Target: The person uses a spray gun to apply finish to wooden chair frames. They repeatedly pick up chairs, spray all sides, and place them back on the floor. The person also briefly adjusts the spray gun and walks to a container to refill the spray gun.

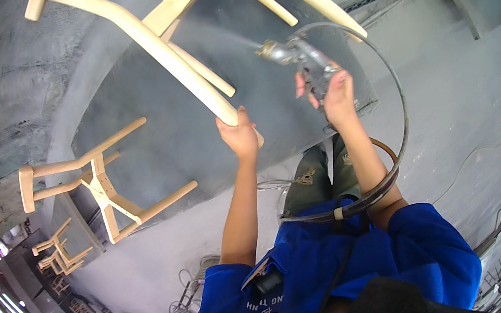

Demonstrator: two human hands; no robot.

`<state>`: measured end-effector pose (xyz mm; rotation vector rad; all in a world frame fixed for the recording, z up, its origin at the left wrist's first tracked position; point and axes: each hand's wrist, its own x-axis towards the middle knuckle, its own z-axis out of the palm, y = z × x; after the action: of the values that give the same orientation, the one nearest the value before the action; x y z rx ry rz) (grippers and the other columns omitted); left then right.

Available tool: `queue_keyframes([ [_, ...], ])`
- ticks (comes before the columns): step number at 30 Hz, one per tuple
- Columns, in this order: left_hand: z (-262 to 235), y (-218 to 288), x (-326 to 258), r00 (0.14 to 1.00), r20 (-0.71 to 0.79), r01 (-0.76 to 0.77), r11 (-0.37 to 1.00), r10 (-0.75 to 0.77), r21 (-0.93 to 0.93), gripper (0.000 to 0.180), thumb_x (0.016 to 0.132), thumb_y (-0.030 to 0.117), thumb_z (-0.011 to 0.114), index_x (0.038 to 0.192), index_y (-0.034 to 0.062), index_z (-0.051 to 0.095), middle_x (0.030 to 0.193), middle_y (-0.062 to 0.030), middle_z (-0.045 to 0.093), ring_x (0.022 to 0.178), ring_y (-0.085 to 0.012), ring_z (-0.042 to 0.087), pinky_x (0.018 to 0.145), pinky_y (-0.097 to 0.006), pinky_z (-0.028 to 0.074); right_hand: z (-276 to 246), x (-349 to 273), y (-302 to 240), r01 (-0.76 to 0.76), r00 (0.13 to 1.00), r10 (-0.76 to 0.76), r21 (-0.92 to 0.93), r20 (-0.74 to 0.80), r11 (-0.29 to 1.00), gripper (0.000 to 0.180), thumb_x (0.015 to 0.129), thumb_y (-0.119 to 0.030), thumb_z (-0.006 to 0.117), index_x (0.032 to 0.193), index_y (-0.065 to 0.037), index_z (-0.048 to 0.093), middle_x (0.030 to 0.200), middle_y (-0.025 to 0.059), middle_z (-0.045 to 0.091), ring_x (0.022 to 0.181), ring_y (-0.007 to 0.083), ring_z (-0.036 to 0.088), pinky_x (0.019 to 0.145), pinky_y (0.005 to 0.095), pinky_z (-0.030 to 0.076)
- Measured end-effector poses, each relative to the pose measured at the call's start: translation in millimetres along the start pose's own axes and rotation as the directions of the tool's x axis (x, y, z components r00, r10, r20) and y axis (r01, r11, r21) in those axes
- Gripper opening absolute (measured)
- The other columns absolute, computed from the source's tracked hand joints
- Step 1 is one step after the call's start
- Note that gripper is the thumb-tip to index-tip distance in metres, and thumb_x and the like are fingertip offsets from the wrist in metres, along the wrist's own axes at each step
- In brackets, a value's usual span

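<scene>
hose point(397, 151): loops from the person's waist up round the right arm; a swing of the arm could snag it, I judge, and jerk the aim.
left hand point(239, 137): fingers wrapped round the end of a pale wooden chair frame point(180, 61), held aloft; a loosened grip could drop or twist it.
right hand point(336, 93): fingers closed on the spray gun point(296, 54), its nozzle pointing left at the frame, mist showing between; too close, the coat may run.
second chair frame point(94, 184): hangs farther left, well apart; drifting mist might speckle it.
</scene>
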<state>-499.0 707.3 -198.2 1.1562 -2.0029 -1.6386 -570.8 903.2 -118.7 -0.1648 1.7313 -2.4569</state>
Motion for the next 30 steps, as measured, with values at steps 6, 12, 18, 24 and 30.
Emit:
queue_keyframes([
  [6,0.7,-30.1,-20.0,0.995,-0.024,-0.098,0.995,0.098,-0.014,0.03,0.09,0.013,0.07,0.105,-0.0031,0.051,0.076,-0.0099,0.06,0.052,-0.0159,0.056,0.049,-0.031,0.049,-28.0,-16.4,-71.4,0.132,0.966,-0.2,-0.355,-0.161,0.926,0.103,0.084,-0.087,0.036,0.133,0.002,0.057,0.085,0.0066,0.065,0.069,0.0095,0.058,0.047,0.022,0.038],
  [12,-1.7,-59.2,-46.4,0.998,-0.001,-0.065,0.998,0.065,0.026,0.037,0.087,0.024,0.072,0.106,-0.0005,0.052,0.088,-0.0207,0.068,0.08,-0.0371,0.068,0.076,-0.046,0.052,-10.5,-39.5,-97.0,0.272,0.958,-0.281,-0.505,0.06,0.819,0.098,0.085,-0.084,0.044,0.141,-0.004,0.057,0.092,0.0072,0.066,0.076,0.0096,0.059,0.052,0.0223,0.04],
  [18,-8.5,-73.1,-82.8,0.998,0.064,-0.027,0.988,0.017,0.153,0.048,0.088,0.033,0.072,0.114,0.0006,0.049,0.094,-0.0242,0.069,0.091,-0.0425,0.068,0.08,-0.048,0.051,29.0,-36.6,-133.7,0.32,0.903,-0.227,-0.216,0.366,0.922,0.103,0.083,-0.085,0.043,0.143,-0.001,0.053,0.093,0.0092,0.067,0.077,0.0105,0.061,0.051,0.0211,0.039],
  [24,-16.1,-99.2,-94.6,0.978,0.208,-0.043,0.989,0.013,0.14,0.062,0.086,0.04,0.074,0.122,0.0009,0.044,0.102,-0.0249,0.07,0.097,-0.0426,0.069,0.083,-0.048,0.052,52.3,29.9,-177.6,0.559,0.825,-0.512,-0.204,0.24,0.804,0.105,0.085,-0.085,0.038,0.147,-0.001,0.047,0.087,0.0085,0.064,0.073,0.0105,0.059,0.048,0.0213,0.037],
  [30,-22.7,-117.6,-88.8,0.941,0.34,-0.07,0.972,-0.01,0.223,0.074,0.085,0.046,0.075,0.13,0.0014,0.037,0.108,-0.0268,0.068,0.102,-0.0414,0.068,0.087,-0.047,0.051,37.5,27.6,-205.4,0.669,0.72,-0.685,-0.379,0.114,0.64,0.098,0.087,-0.082,0.044,0.147,-0.004,0.05,0.103,0.0067,0.069,0.084,0.0108,0.062,0.061,0.0247,0.046],
])
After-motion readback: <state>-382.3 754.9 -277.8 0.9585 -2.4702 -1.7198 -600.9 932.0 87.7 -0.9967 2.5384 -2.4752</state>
